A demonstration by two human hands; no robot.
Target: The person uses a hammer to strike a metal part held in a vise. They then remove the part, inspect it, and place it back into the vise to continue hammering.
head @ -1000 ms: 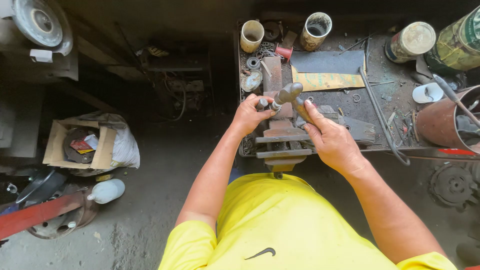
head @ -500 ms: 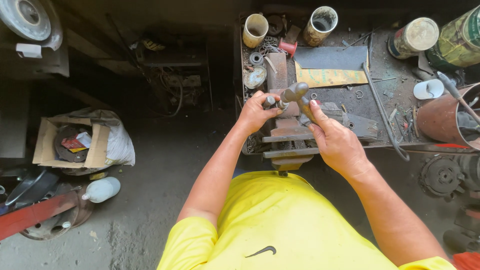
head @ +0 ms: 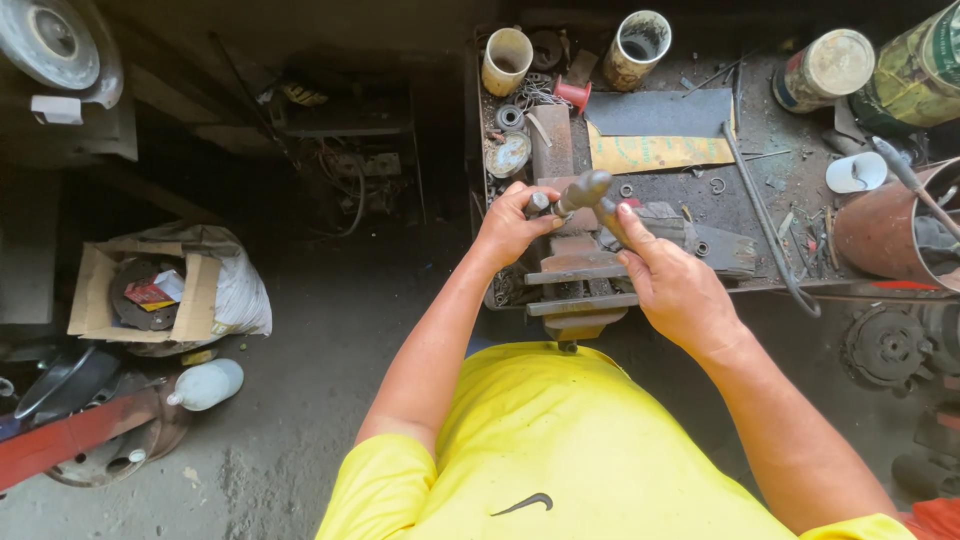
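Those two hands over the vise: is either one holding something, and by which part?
The right hand grips a hammer by its handle. The left hand pinches a small metal piece at its top, over the bench vise.

A grimy metal bench vise (head: 577,290) sits at the workbench's (head: 790,180) near edge. Behind the vise stand two stained cups (head: 506,60); far left of it, an open cardboard box (head: 95,300) lies on the floor.

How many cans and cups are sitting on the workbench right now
5: cream cup back left, stained cup beside it, lidded tin, green can far right, small white cup below them. More may be hidden among clutter.
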